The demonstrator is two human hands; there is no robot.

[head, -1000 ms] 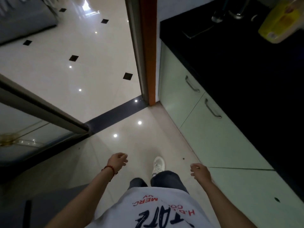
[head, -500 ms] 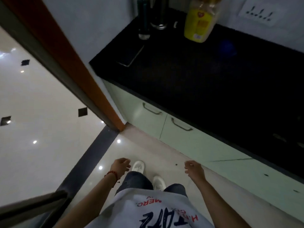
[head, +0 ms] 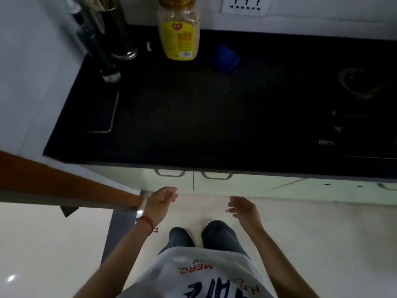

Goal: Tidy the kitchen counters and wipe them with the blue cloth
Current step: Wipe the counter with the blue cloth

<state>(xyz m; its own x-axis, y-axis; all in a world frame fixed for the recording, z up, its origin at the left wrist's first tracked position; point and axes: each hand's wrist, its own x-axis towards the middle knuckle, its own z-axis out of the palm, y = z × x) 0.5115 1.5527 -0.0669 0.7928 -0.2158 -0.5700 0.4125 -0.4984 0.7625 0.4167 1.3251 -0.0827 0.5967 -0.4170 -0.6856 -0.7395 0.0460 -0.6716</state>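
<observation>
Standing at the counter's front edge, nothing started: left hand (head: 160, 202) and right hand (head: 243, 208) hang loose-fingered, holding nothing, below the black counter (head: 193, 130). Jar (head: 178, 29), phone (head: 102, 110), utensil holder (head: 117, 33) not tidied. Blue cloth (head: 226, 58) lies untouched near the back edge, well beyond both hands.

A phone (head: 102, 110) is laid flat near the left wall. A wall socket (head: 245, 5) is seen at the back. Pale cupboard doors w/ metal handles (head: 170, 173) are seen below; glossy floor (head: 43, 244) and an orange door frame (head: 64, 181) at left.
</observation>
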